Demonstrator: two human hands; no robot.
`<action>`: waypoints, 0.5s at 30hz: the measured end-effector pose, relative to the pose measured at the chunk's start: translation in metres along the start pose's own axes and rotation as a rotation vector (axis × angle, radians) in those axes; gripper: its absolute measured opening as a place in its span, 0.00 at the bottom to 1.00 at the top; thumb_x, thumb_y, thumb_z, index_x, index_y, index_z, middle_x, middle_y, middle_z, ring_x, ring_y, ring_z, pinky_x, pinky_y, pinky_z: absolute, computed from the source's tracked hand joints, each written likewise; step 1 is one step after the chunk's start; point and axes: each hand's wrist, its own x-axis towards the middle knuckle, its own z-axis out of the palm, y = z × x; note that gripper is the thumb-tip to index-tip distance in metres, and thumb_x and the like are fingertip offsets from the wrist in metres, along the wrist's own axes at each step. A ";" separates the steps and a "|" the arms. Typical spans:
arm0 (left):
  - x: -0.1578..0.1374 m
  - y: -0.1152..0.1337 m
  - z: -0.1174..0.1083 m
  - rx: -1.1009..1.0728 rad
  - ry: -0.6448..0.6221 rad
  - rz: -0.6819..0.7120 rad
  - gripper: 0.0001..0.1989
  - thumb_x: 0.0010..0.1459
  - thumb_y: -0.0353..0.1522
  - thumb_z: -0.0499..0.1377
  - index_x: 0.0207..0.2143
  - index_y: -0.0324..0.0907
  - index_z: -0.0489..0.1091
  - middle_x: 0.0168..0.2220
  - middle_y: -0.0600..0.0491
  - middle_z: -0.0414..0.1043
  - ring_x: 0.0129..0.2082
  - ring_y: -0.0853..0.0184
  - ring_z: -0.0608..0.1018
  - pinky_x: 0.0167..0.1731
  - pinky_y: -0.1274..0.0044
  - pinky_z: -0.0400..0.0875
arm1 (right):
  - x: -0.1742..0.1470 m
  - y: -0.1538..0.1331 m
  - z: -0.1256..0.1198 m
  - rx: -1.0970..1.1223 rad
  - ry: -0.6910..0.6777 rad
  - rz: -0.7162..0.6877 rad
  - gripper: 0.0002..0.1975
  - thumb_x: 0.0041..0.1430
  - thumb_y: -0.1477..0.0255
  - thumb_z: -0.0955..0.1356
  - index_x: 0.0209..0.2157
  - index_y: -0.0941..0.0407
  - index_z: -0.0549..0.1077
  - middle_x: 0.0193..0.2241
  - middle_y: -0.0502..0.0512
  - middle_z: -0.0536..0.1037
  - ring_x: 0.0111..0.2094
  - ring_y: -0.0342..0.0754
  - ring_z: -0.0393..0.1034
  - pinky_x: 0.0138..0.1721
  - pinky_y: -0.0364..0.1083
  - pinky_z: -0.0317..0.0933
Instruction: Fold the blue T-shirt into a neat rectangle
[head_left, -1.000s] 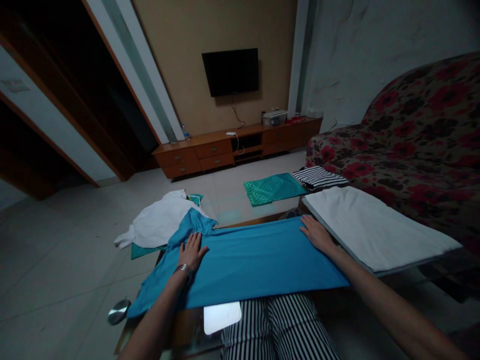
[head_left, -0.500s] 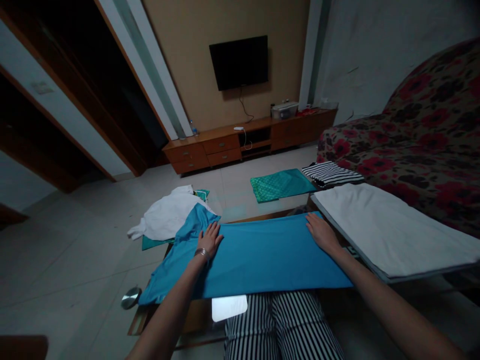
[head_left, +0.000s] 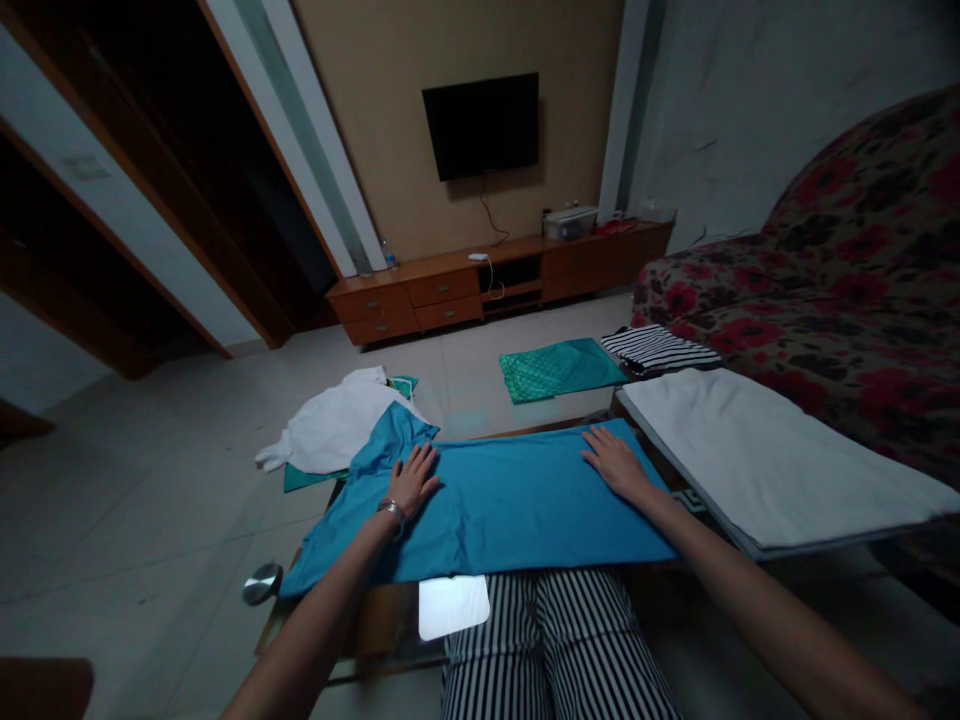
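A blue cloth garment (head_left: 517,505) lies spread across the low table in front of my knees, its left part bunched and wrinkled. Flat on its left half rests my left hand (head_left: 412,480), fingers spread, a bracelet at the wrist. My right hand (head_left: 616,462) lies palm down near the garment's right end, fingers stretched out. Neither hand grips the fabric. Just beyond the garment's left end is a white garment (head_left: 330,425) on top of a green cloth (head_left: 304,482).
To the right lies a folded white cloth (head_left: 772,450). Farther off are a green folded cloth (head_left: 559,368) and a striped garment (head_left: 660,348) beside a floral sofa (head_left: 817,290). A round metal object (head_left: 262,584) is at the table's left corner. A TV cabinet (head_left: 450,290) stands ahead.
My right hand has slid left with the garment's right end, and light wrinkles now show in the middle. My left hand has shifted slightly left, still flat on the cloth.
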 end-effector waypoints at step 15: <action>-0.079 -0.025 -0.038 0.107 0.140 -0.271 0.24 0.64 0.41 0.45 0.60 0.46 0.61 0.67 0.46 0.46 0.66 0.52 0.51 0.59 0.53 0.47 | -0.048 0.012 -0.028 -0.071 0.163 0.069 0.25 0.65 0.66 0.54 0.57 0.62 0.66 0.59 0.65 0.64 0.61 0.58 0.55 0.59 0.57 0.53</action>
